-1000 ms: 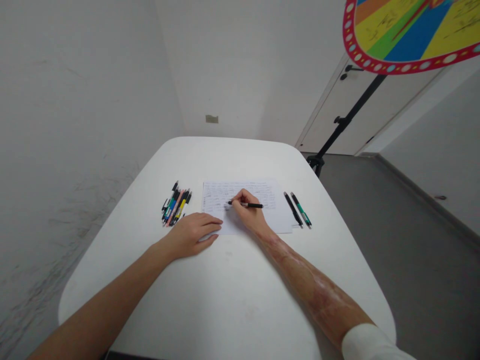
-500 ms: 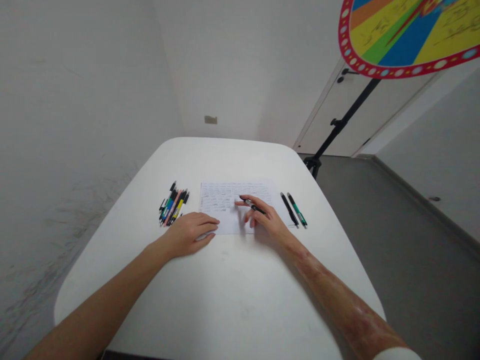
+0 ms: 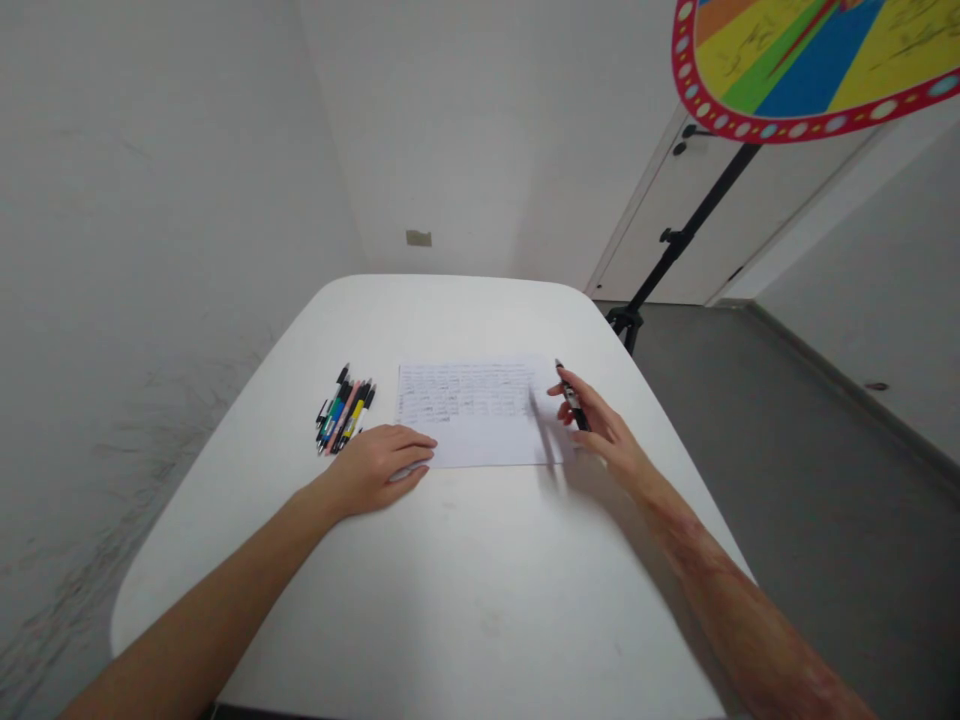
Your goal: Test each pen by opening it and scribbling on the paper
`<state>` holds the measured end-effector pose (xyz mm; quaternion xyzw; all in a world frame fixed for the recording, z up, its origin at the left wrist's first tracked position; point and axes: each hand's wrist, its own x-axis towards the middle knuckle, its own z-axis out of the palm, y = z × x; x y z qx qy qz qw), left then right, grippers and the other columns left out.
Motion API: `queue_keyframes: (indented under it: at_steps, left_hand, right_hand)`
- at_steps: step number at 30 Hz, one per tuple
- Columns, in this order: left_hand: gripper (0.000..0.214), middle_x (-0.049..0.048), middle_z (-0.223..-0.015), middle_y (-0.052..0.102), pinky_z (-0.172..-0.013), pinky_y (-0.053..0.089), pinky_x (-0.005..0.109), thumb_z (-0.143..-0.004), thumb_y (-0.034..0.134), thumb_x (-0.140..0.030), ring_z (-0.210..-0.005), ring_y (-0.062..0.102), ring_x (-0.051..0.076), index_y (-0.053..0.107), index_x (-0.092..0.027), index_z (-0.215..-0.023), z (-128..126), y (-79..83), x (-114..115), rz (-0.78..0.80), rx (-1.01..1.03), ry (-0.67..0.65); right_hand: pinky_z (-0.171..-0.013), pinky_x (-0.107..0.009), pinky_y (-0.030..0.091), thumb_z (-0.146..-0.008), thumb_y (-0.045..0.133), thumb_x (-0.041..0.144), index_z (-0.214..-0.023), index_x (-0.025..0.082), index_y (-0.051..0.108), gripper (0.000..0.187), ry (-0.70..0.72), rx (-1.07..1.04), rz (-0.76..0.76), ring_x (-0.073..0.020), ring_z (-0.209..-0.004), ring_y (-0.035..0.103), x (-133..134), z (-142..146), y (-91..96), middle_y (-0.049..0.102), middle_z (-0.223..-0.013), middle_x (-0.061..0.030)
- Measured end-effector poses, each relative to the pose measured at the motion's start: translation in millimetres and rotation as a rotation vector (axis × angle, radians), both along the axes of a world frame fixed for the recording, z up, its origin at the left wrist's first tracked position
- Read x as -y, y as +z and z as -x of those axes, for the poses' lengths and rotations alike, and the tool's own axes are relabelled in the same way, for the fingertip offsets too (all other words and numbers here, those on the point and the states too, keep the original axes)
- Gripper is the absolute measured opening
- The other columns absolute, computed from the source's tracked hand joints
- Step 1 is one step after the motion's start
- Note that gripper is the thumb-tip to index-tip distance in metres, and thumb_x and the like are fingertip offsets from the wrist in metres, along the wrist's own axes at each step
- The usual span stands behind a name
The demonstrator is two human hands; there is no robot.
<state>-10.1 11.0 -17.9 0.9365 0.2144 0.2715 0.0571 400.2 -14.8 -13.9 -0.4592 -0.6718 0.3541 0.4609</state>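
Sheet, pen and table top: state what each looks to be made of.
Sheet: thin white paper, matt, lying flat with handwritten lines. Pen in the right hand: probably plastic, glossy black barrel with a pale band; too small to be sure. Table top: smooth white, faint sheen, rounded corners; likely laminate or coated board, the look leaves it open.

Writing on paper (image 3: 480, 445) illegible, colour wheel (image 3: 817, 60) cropped

One table (image 3: 465, 600). On it, one sheet of paper (image 3: 480, 435). One black pen (image 3: 571, 400) at the sheet's three o'clock. One cluster of pens (image 3: 343, 412) at its nine o'clock, roughly seven, exact count unclear. One colour wheel (image 3: 810, 60) at one o'clock.
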Motion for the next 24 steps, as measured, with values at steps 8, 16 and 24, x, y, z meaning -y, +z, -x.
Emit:
queue_keyframes:
  at_steps: [8,16,24]
  left_hand:
    - [0.015,0.0102,-0.123,0.083,-0.095,0.066,0.043,-0.108,0.066,-0.022,-0.111,0.080,0.025,0.076,-0.021,-0.119,-0.9,1.7,0.6,-0.007,-0.001,-0.001]
    - [0.015,0.0097,-0.123,0.083,-0.096,0.065,0.044,-0.107,0.068,-0.021,-0.112,0.080,0.025,0.076,-0.020,-0.119,-0.9,0.3,0.9,-0.025,0.013,-0.005]
    - [0.014,0.0071,-0.093,0.079,-0.087,0.060,0.043,-0.106,0.067,-0.029,-0.090,0.076,0.026,0.071,-0.019,-0.097,10.1,13.8,-4.9,-0.259,0.034,0.455]
  right_hand:
    - [-0.093,-0.048,0.058,-0.105,0.057,0.041,-0.150,0.034,0.070,0.048,-0.416,0.302,-0.083,-0.0275,-0.096,0.064,-11.5,-70.4,-35.0,0.066,-0.119,-0.0099]
    - [-0.108,-0.055,0.055,-0.106,0.053,0.042,-0.160,0.027,0.060,0.056,-0.436,0.511,-0.143,-0.0325,-0.109,0.065,-21.4,-72.6,-58.1,0.060,-0.125,-0.0156]
    - [-0.088,-0.047,0.057,-0.107,0.052,0.042,-0.146,0.023,0.070,0.047,-0.440,0.551,-0.077,-0.0259,-0.088,0.063,-15.6,-58.6,-46.8,0.060,-0.124,-0.0144]
